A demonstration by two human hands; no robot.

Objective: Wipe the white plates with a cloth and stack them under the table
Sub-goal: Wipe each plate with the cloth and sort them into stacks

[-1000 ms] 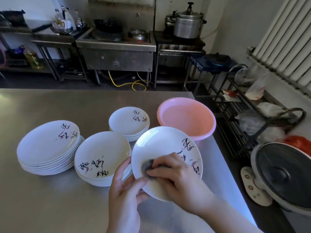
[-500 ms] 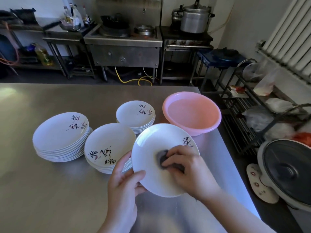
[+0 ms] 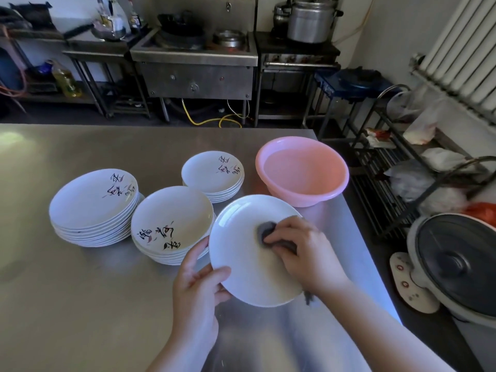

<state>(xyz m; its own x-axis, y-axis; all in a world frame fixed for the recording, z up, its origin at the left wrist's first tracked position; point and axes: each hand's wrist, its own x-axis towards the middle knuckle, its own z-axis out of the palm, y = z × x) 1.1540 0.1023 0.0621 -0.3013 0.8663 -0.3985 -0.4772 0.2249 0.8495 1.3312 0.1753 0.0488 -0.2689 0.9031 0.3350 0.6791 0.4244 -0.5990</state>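
My left hand (image 3: 197, 283) grips the near-left rim of a white plate (image 3: 239, 253), holding it tilted above the steel table (image 3: 80, 304). My right hand (image 3: 303, 253) presses a small grey cloth (image 3: 267, 230) against the plate's face, right of its middle; my hand hides the plate's painted lettering. Three stacks of white plates with black lettering stand on the table: a large stack (image 3: 94, 205) at the left, a middle stack (image 3: 169, 224) just left of the held plate, and a smaller stack (image 3: 213, 174) behind.
A pink plastic basin (image 3: 302, 170) stands behind the held plate near the table's right edge. Right of the table are a wire rack (image 3: 389, 183) with bags and a rice cooker (image 3: 456, 264) on the floor. Stoves and pots line the far wall.
My right hand has slid the cloth from the plate's left-middle towards its right side, covering the lettering. The left hand keeps its grip on the rim. The view has shifted slightly.
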